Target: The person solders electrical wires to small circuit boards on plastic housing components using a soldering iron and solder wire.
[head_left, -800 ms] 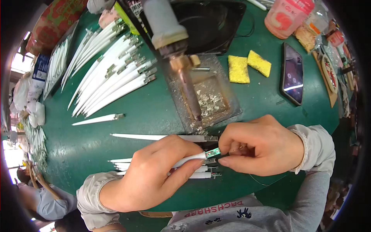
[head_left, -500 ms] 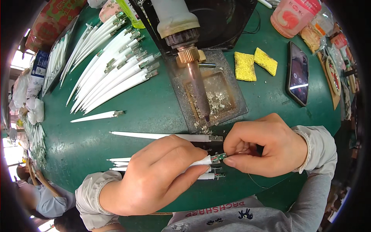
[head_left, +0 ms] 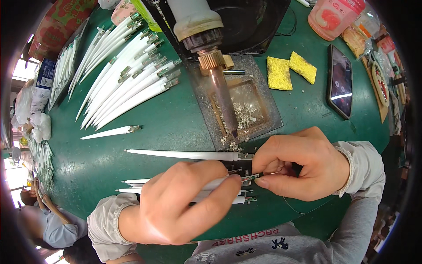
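White pen (head_left: 214, 184), low middle, is pinched by the left hand (head_left: 180, 204); the right hand (head_left: 303, 165) seems to pinch thin wire (head_left: 275, 172) near its green end (head_left: 249, 178). Joining likely needs steady fingers.

A green table (head_left: 88, 176) carries white sticks (head_left: 127, 93), yellow sponges (head_left: 279, 74), a phone (head_left: 340, 83).

Exposure bright, fairly even. Windows (head_left: 21, 70) blown out along left edge. Pale sheen on green tabletop (head_left: 94, 169), left of centre; white glare streak across phone (head_left: 340, 81), right. White sticks (head_left: 127, 90), upper left, near clipping. Fisheye bending toward rim, corners black. Far left soft.
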Tool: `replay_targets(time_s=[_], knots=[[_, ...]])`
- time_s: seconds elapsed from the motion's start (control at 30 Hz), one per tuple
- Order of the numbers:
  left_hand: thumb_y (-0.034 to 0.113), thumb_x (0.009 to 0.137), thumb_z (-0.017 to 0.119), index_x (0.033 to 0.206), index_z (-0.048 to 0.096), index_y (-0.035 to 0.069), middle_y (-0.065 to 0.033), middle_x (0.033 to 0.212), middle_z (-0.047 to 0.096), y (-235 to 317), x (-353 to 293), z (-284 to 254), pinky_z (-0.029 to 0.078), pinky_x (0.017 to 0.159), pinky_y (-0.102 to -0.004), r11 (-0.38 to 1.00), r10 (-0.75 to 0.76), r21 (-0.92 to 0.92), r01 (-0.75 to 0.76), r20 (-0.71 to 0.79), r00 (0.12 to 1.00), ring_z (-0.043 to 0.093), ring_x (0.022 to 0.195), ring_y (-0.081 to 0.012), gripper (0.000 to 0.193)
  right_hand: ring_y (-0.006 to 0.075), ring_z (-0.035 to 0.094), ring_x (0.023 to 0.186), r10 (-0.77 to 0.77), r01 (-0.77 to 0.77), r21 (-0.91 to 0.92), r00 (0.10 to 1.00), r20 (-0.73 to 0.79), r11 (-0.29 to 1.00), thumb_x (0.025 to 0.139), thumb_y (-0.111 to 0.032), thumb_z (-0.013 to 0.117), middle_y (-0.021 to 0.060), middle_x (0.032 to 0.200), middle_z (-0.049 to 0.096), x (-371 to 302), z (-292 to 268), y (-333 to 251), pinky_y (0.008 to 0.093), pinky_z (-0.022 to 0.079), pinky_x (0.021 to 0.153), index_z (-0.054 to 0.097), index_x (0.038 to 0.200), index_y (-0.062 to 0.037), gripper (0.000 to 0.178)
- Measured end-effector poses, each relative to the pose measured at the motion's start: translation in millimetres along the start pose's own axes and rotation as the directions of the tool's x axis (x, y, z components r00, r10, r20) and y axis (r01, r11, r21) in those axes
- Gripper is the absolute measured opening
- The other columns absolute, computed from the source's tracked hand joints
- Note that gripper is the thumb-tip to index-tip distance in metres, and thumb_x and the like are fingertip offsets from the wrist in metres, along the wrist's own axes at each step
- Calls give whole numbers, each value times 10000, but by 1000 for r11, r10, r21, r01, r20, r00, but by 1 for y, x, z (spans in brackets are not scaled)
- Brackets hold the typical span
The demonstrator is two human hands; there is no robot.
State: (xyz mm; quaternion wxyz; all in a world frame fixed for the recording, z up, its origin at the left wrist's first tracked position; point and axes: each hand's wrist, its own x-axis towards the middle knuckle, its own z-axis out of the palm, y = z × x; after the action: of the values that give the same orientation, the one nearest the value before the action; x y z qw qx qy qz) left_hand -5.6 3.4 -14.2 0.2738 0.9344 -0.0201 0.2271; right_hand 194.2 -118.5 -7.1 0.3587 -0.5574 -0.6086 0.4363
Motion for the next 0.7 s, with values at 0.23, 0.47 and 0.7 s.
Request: replay_targets(time_s=[0.23,0.47,0.7], knots=[[25,559,658,794,651,63,-78,804,569,3,2,10,425,477,-204,936,219,311,-166,-145,965,567,635,-172,238,92,492,454,-102,101,-32,993,-60,994,729,-10,673,4,586,528,-2,4,2,231,352,409,607,811,-19,106],[24,536,672,790,653,55,-84,804,571,2,2,9,435,484,-204,954,195,252,-161,-120,973,567,642,-183,257,120,498,442,-219,212,-77,970,-106,974,713,-9,681,18,587,533,1,8,7,247,349,401,615,814,-26,122],[37,578,691,895,620,-30,-153,900,565,2,1,0,475,591,-301,987,104,119,-109,50,993,569,754,-251,332,268,531,504,-126,124,-38,991,-50,991,735,-23,591,89,598,509,1,8,4,347,409,455,511,811,-55,115]])
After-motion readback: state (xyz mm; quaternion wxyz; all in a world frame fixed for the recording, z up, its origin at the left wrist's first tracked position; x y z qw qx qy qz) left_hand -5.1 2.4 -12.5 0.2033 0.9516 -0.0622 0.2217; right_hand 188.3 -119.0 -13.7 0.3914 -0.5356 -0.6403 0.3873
